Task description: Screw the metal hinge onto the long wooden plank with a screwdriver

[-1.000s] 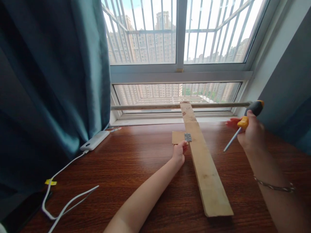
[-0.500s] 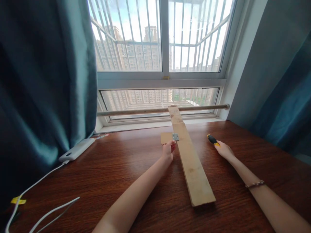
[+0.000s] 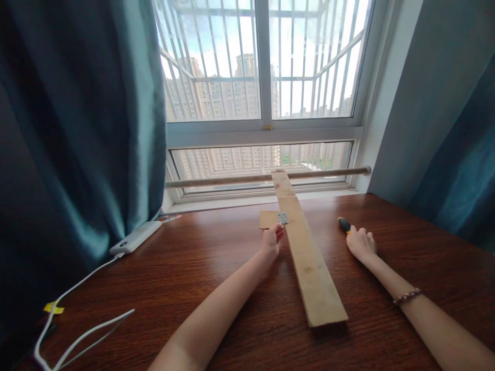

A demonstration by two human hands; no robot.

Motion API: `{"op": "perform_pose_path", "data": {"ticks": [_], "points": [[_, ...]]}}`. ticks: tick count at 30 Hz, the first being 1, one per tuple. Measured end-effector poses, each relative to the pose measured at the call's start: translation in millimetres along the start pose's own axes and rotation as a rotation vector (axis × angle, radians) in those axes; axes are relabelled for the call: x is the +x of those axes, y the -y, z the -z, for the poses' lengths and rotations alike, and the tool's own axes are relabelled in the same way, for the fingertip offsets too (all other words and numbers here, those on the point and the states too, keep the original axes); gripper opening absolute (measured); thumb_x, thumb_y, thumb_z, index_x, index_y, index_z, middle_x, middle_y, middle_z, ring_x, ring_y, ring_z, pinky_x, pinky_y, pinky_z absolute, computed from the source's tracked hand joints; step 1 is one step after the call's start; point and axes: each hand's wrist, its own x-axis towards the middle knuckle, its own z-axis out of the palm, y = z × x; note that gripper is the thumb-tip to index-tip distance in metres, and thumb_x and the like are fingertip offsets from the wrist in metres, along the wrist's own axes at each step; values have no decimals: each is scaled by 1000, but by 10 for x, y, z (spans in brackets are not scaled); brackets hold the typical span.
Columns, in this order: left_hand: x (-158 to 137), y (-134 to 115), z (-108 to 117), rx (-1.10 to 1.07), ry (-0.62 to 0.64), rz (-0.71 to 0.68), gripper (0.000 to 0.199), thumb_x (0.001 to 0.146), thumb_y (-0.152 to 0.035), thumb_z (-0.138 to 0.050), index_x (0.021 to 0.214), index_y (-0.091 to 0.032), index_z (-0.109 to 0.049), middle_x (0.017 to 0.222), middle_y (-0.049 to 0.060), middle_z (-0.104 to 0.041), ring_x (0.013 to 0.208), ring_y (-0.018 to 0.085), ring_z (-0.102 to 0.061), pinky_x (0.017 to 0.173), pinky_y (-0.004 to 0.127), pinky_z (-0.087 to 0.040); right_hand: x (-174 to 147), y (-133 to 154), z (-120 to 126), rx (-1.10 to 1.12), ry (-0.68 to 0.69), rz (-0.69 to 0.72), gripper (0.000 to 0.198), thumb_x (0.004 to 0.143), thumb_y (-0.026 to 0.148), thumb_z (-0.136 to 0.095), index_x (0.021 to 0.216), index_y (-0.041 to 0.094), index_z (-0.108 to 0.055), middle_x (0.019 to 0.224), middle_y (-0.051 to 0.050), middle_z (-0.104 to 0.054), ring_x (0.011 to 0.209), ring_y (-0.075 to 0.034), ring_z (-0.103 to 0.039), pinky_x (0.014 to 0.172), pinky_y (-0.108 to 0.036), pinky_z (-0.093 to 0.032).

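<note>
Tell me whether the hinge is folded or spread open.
Spread open: the hinge shows both leaves side by side, one toward the small board, the other over the plank.

There are two hands (image 3: 271,240), one screwdriver (image 3: 344,225), one hinge (image 3: 283,218), one long board (image 3: 309,263) and one small panel (image 3: 268,219).

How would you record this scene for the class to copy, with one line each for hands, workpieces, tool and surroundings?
Left hand: fingers at the near edge of the metal hinge
Right hand: at the tool, right of the long board; exact grip unclear
Workpieces: hinge spanning the small wooden piece and the long board
Tool: black-and-yellow handle visible, rest hidden
Surface: dark reddish-brown table
Left side: white device with white cable, beside blue curtain
Background: barred window
</note>
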Motion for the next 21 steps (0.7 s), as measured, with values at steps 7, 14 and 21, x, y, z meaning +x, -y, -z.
{"op": "perform_pose_path", "data": {"ticks": [7,14,21], "points": [[-4,-13,11,-68,60,41,9,53,-7,-56,57,-14,-54,57,0,-58,54,8,-54,54,18,-41,11,-12,-97,-25,-62,-12,32,85,24,-34,103,8,-56,100,-21,-51,94,-37,-51,67,-43,-43],[27,18,23,-64,55,47,10,51,-4,-45,52,-14,-47,54,-1,-53,53,8,-54,53,18,-43,-39,-6,-71,-47,-165,3,35,84,28,-41,104,2,-54,99,-24,-51,93,-38,-48,66,-43,-42],[-46,-27,0,5,32,-61,18,50,3,-41,50,-14,-49,52,-1,-53,48,8,-52,49,18,-43,-511,595,506,363,-433,675,28,86,15,-39,107,10,-57,99,-13,-58,91,-24,-50,84,-38,-42]]}}
